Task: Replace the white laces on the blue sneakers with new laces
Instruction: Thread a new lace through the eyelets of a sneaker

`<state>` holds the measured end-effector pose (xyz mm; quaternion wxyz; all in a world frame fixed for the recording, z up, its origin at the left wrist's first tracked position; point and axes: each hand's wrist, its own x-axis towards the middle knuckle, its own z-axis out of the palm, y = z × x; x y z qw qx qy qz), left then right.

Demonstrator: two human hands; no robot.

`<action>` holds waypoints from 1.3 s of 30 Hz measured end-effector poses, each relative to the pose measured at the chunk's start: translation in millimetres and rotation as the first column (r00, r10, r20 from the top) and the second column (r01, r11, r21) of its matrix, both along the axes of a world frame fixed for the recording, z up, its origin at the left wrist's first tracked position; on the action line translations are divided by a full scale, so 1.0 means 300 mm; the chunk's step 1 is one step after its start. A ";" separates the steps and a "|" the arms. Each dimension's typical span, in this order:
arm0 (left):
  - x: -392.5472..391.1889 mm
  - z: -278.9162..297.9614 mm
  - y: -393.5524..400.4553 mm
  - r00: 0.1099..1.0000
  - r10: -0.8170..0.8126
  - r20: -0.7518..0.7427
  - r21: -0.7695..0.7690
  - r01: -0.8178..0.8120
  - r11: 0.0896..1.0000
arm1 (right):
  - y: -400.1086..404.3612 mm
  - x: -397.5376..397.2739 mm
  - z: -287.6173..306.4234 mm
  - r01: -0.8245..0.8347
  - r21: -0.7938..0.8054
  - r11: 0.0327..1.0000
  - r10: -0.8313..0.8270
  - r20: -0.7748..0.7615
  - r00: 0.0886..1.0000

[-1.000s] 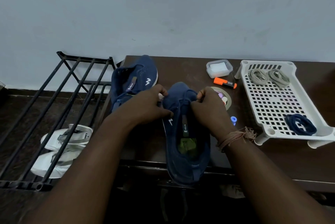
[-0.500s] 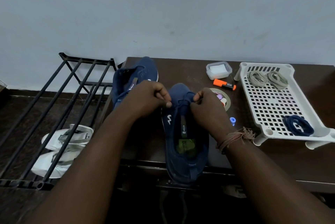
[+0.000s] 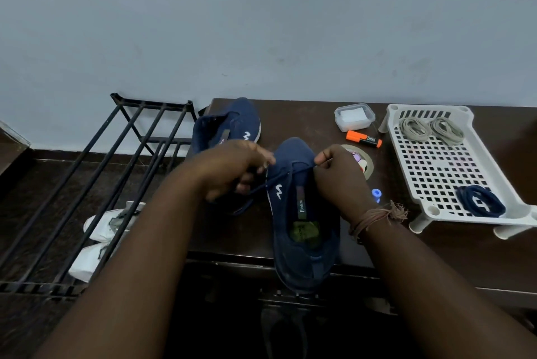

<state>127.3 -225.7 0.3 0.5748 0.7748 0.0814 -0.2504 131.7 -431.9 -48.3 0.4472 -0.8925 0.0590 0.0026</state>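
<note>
Both hands are working at the front eyelets of the near blue sneaker point(image 3: 302, 213): the left hand point(image 3: 232, 168) is pinching one run of a dark blue lace point(image 3: 268, 183) and drawing it out to the left, while the right hand point(image 3: 338, 174) is pinching the other end just above the shoe's tongue. A second ago the two hands were bunched tight against the upper with no lace showing between them; now the left hand is sitting further out and a taut length of lace is crossing the toe side, which suggests the new lace is through the first eyelets and being evened up. The sneaker is lying toe-away at the front edge of the dark worktop point(image 3: 436, 257), heel overhanging. The second blue sneaker point(image 3: 229, 126) is waiting just behind the left hand, apparently unlaced. To the right, a white perforated tray point(image 3: 436, 161) is holding two coiled grey laces point(image 3: 431, 129) and one spare navy lace point(image 3: 481, 201). An orange highlighter point(image 3: 363, 138) and a small lidded box point(image 3: 354, 117) are sitting nearby.
</note>
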 end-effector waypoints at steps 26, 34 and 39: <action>0.016 0.098 -0.021 0.978 0.005 0.207 -0.262 0.050 0.964 | 0.023 0.029 0.068 -0.085 0.081 0.993 0.051 0.346 0.937; 0.050 0.059 -0.111 0.968 0.243 0.056 -0.827 -0.091 0.555 | 0.067 -0.015 0.124 -0.330 0.698 0.635 0.412 0.056 0.910; 0.095 0.001 -0.052 0.918 0.396 -0.031 -0.819 -0.250 0.517 | -0.006 0.010 0.128 -0.358 0.715 0.601 0.472 0.044 0.881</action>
